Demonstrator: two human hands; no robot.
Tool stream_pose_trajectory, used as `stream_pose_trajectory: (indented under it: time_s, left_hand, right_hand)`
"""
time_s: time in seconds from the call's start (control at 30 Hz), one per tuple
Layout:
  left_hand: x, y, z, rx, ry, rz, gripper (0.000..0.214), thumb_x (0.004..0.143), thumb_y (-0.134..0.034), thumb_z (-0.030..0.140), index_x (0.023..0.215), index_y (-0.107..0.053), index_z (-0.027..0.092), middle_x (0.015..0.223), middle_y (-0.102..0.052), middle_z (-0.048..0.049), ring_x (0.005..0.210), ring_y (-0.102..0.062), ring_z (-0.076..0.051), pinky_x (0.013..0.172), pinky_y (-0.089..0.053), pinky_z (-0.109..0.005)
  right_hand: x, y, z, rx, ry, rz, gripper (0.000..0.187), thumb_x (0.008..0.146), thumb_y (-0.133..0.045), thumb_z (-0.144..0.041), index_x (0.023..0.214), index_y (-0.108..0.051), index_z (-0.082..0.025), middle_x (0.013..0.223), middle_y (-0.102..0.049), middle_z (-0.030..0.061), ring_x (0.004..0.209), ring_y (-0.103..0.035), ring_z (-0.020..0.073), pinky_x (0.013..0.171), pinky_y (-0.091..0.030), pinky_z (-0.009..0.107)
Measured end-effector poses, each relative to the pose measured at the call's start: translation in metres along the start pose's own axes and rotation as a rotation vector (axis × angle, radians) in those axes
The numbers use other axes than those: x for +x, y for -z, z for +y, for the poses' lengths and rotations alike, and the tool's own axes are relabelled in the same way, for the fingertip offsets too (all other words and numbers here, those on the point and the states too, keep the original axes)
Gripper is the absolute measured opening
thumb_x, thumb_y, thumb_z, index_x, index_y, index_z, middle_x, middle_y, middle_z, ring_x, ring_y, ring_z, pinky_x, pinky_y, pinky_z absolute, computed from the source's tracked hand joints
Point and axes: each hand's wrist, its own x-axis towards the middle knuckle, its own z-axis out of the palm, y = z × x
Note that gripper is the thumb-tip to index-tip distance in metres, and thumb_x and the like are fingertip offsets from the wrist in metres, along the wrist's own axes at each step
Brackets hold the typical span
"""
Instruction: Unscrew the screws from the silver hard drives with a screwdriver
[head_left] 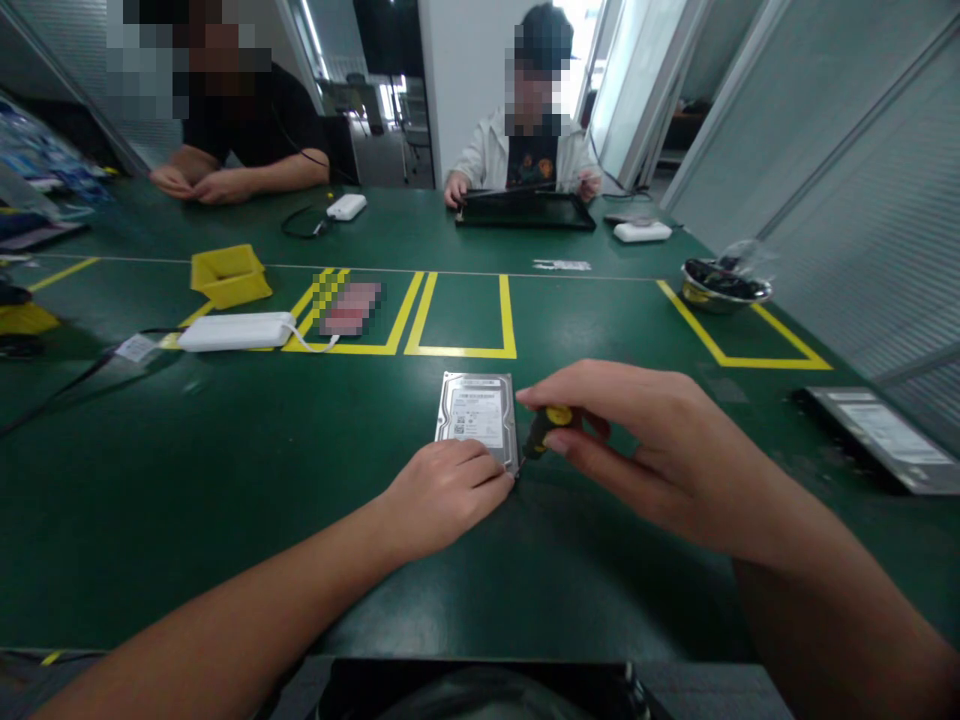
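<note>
A silver hard drive (476, 410) with a white label lies flat on the green table, straight in front of me. My left hand (450, 490) is closed over its near edge, fingers pressed together and covering that end. In my right hand (630, 430) is a short screwdriver (541, 436) with a black and yellow handle, gripped between thumb and fingers. It leans at a slant, and its thin tip meets the drive's near right corner, close to my left fingertips. Whether the tip sits in a screw is too small to tell.
Another drive-like metal unit (885, 435) lies at the right. Farther back are a metal bowl (726, 285) of dark parts, a yellow bin (229, 275), a white power bank (237, 332) and yellow tape outlines. Two people sit opposite; one holds a black frame (525, 212).
</note>
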Motion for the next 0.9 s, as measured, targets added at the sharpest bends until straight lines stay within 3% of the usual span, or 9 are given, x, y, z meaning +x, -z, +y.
stream_pose_trajectory:
  time_s: [0.23, 0.4, 0.9]
  left_hand:
    - [-0.0015, -0.0022, 0.0, -0.008, 0.02, 0.003, 0.017, 0.097, -0.053, 0.02, 0.103, -0.069, 0.017, 0.092, -0.072, -0.0061, 0.089, -0.066, -0.02, 0.076, -0.056, -0.033]
    - [-0.0018, -0.0023, -0.0008, -0.021, 0.021, -0.007, 0.017, 0.097, -0.054, 0.02, 0.105, -0.068, 0.017, 0.095, -0.071, -0.0051, 0.09, -0.065, -0.02, 0.076, -0.055, -0.033]
    - [-0.0036, -0.0045, -0.0026, -0.013, 0.012, -0.017, 0.017, 0.097, -0.055, 0.021, 0.108, -0.067, 0.017, 0.095, -0.071, -0.0039, 0.088, -0.064, -0.019, 0.073, -0.053, -0.033]
  right_hand:
    - [0.0013, 0.0028, 0.0002, 0.016, 0.0, 0.002, 0.018, 0.09, -0.057, -0.018, 0.107, -0.065, -0.021, 0.111, -0.066, 0.0065, 0.097, -0.061, 0.0178, 0.08, -0.05, 0.028]
    - [0.0052, 0.0013, 0.0026, -0.002, 0.005, 0.006, 0.013, 0.093, -0.057, -0.021, 0.102, -0.066, -0.019, 0.102, -0.065, 0.0061, 0.09, -0.06, 0.0159, 0.076, -0.048, 0.027]
    - [0.0051, 0.007, 0.0061, 0.02, 0.011, -0.026, 0.021, 0.091, -0.056, -0.016, 0.109, -0.066, -0.022, 0.108, -0.07, 0.0039, 0.097, -0.065, 0.0177, 0.083, -0.051, 0.03]
